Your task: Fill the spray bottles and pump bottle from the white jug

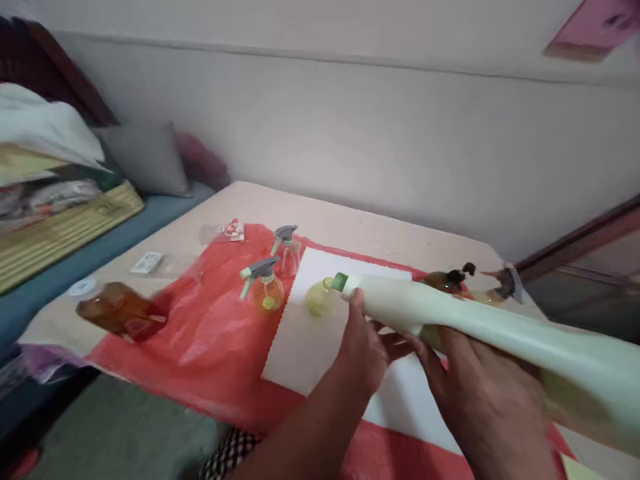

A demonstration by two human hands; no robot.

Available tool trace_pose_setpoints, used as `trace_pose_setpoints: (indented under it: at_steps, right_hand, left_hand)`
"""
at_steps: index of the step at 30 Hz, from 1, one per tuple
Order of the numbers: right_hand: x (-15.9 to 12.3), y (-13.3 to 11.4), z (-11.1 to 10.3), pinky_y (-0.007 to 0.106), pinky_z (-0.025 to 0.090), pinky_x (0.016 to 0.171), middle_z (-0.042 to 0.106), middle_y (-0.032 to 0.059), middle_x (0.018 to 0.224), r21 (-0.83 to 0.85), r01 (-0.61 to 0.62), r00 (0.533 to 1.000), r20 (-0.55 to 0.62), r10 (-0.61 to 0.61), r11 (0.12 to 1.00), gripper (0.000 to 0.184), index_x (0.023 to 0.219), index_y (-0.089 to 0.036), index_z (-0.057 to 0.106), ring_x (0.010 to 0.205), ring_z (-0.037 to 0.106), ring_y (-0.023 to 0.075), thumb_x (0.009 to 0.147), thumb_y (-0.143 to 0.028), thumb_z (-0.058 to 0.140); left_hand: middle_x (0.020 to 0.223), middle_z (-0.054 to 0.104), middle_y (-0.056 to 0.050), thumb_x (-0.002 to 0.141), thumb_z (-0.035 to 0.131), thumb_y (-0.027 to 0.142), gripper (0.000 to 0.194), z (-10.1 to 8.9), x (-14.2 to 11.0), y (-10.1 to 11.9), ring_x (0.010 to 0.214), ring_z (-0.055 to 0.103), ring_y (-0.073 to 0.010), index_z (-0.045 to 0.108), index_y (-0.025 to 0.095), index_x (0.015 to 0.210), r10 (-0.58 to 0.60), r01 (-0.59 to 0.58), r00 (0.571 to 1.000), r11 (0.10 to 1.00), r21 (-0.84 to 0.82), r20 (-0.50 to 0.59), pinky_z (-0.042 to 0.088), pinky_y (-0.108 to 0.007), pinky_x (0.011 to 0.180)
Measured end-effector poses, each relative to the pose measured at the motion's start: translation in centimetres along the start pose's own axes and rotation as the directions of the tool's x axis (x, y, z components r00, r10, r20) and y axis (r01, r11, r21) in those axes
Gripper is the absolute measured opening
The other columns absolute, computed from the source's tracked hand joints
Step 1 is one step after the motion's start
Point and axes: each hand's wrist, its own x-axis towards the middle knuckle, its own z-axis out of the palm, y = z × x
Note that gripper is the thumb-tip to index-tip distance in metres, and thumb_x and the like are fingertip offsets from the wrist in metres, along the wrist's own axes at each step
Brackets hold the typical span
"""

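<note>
A large pale green bottle (pixel 480 320) is tipped nearly level, its green tip (pixel 340 281) pointing left. My left hand (pixel 367 353) is closed around its underside near the neck, with the thumb on the side. Farther back along the bottle, my right hand (pixel 493 400) grips it from below; some of its fingers are hidden. Just left of the green tip, a small clear bottle (pixel 317 300) with yellowish contents and no sprayer on it stands on a white sheet (pixel 295 347). Two spray bottles with grey heads, a nearer one (pixel 269 292) and a farther one (pixel 287 259), stand beside the sheet.
Red plastic (pixel 220 340) covers part of the table (pixel 345 220). A large bottle of amber liquid (pixel 120 310) lies at the left, near clear packaging (pixel 165 265). Dark-topped bottles (pixel 447 280) are partly hidden behind the pale green bottle. A wall (pixel 350 133) rises behind.
</note>
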Motion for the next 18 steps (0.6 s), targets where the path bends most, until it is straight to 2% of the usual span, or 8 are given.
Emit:
trace_pose_setpoints:
  at_steps: [6, 10, 18]
  right_hand:
    - [-0.38, -0.16, -0.09, 0.041, 0.05, 0.074, 0.072, 0.019, 0.102, -0.007, -0.019, 1.0, 0.019, 0.019, 1.0, 0.036, 0.117, -0.005, 0.066, 0.078, 0.068, 0.0306, 0.097, -0.034, 0.061]
    - [-0.42, -0.16, -0.01, 0.042, 0.052, 0.079, 0.069, 0.0227, 0.118, -0.003, -0.03, 0.999, 0.037, 0.03, 1.0, 0.041, 0.124, -0.004, 0.063, 0.094, 0.07, 0.0339, 0.096, -0.033, 0.062]
    - [-0.45, -0.16, 0.01, 0.044, 0.053, 0.081, 0.071, 0.0223, 0.114, -0.008, -0.023, 0.999, 0.03, 0.023, 1.0, 0.04, 0.123, -0.003, 0.063, 0.093, 0.071, 0.0355, 0.096, -0.033, 0.062]
  left_hand:
    - [0.105, 0.061, -0.01, 0.093, 0.038, 0.07, 0.068, -0.58, 0.15, 0.12, 0.063, 0.06, -0.0176, 0.057, 0.016, 0.128, 0.002, -0.002, 1.0, 1.0, -0.003, 0.017, 0.058, -0.037, 0.065]
    - [0.107, 0.061, -0.011, 0.091, 0.042, 0.071, 0.068, -0.69, 0.28, 0.05, 0.068, 0.062, -0.019, 0.058, 0.017, 0.13, 0.002, -0.002, 1.0, 1.0, -0.028, 0.019, 0.059, -0.037, 0.067]
    - [0.107, 0.061, -0.011, 0.089, 0.046, 0.072, 0.069, -0.74, 0.23, -0.08, 0.064, 0.059, -0.0172, 0.059, 0.016, 0.129, 0.001, 0.0, 1.0, 1.0, -0.031, 0.031, 0.057, -0.035, 0.061]
